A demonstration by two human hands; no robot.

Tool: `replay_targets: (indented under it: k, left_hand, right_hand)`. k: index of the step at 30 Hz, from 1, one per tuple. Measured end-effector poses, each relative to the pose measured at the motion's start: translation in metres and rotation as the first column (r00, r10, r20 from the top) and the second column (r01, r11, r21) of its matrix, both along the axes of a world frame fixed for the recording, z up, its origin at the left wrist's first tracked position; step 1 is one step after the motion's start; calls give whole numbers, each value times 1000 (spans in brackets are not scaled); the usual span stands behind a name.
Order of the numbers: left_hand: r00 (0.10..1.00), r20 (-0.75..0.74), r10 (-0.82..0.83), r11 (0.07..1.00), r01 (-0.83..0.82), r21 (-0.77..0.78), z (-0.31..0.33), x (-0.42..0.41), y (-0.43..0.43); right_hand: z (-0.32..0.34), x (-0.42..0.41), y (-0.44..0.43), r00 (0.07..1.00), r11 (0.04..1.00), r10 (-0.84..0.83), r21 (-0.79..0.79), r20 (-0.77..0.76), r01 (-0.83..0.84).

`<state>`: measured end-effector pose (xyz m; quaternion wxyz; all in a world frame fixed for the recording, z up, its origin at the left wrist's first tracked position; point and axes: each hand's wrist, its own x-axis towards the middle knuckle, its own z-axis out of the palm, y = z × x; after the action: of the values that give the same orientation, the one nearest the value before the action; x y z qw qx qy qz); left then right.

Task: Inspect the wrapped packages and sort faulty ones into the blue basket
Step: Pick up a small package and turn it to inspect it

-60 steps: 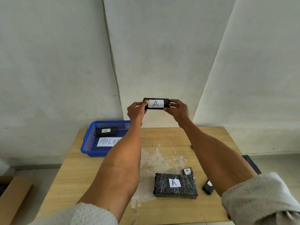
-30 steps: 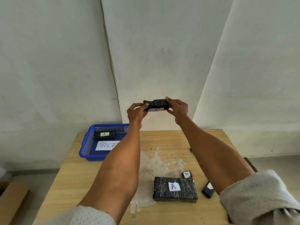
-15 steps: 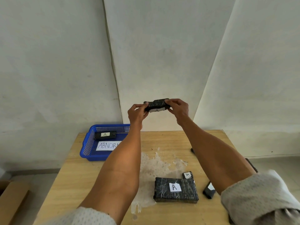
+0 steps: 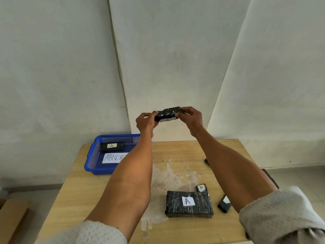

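I hold a small black wrapped package (image 4: 168,113) up in front of the wall, above the table. My left hand (image 4: 145,122) grips its left end and my right hand (image 4: 189,117) its right end. Its white label is turned downward, only an edge showing. The blue basket (image 4: 93,161) stands at the table's back left with an "ABNOR…" sign and one small black package (image 4: 112,146) labelled A inside. On the table near me lie a large black package (image 4: 189,203) labelled A, a tiny one (image 4: 201,188) behind it and another small one (image 4: 224,206) to its right.
The wooden table (image 4: 84,196) has a pale peeling patch (image 4: 167,178) in its middle. More dark packages lie partly hidden behind my right arm near the table's right edge (image 4: 270,178). A cardboard box (image 4: 10,219) sits on the floor at left.
I have turned the held package in both hands: its white A label faced me two seconds ago and now points down, with the black wrapped side showing.
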<state>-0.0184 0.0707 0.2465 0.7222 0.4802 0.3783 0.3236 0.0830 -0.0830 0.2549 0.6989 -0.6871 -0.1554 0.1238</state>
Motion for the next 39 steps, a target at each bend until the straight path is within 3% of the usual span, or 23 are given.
replay_targets:
  k: [6,11,16,23,26,32,39]
  left_hand:
    - [996,-20,-83,995,81,-55,-5,3,1]
    - [992,98,-84,992,92,-87,-11,0,0]
    - [968,161,-191,980,199,-31,-9,-4,-3]
    - [970,147,-193,981,194,9,-14,-5,-2]
    - [979,122,-164,986,166,-3,-10,-4,1]
    - [1000,-3,10,999,-10,-30,-2,-1,15]
    - [995,-77,57,997,-54,48,2,0,10]
  right_hand:
    - [1,0,1,998,1000,9,1,-57,-9]
    - [11,2,5,966,995,-64,62,-251,82]
    - [16,2,9,947,974,-223,-76,-231,211]
    - [13,1,14,950,968,-245,-97,-195,229]
    - [11,2,14,961,976,-213,-80,-179,202]
    - [4,2,7,971,990,120,92,-208,-102]
    - [4,1,7,976,991,110,97,-186,-93]
